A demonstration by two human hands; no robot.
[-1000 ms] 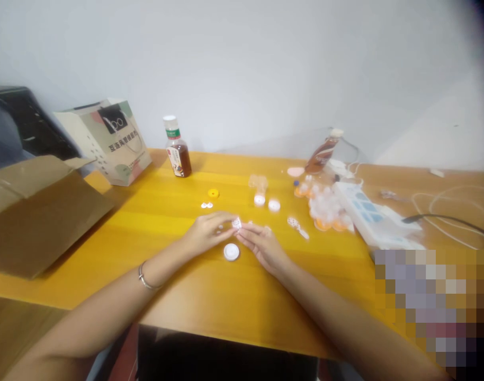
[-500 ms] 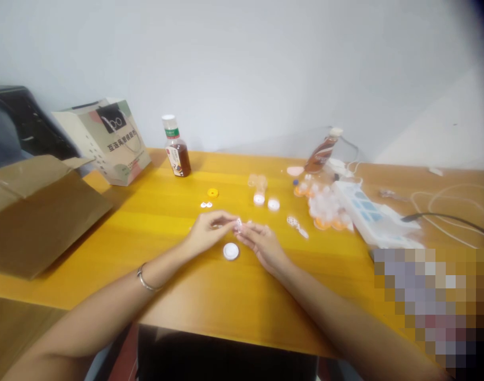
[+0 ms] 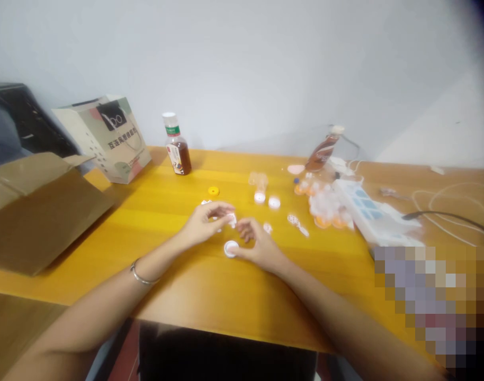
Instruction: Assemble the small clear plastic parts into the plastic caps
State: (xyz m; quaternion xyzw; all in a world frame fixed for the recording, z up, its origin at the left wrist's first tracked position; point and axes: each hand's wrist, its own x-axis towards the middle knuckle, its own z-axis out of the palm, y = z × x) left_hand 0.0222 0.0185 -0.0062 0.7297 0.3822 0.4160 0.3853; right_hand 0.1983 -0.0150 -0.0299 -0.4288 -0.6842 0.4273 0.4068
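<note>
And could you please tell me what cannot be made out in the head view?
In the head view:
White piece in the left hand: exact shape; too small and blurred, partly covered.
White disc: whether the right hand touches it; the thumb hides part.
Cardboard box: its left side, cut off by the picture's edge.

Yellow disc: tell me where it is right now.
In the head view, the yellow disc lies on the table slightly left of centre, just beyond the left hand and right of the green-banded bottle.
</note>
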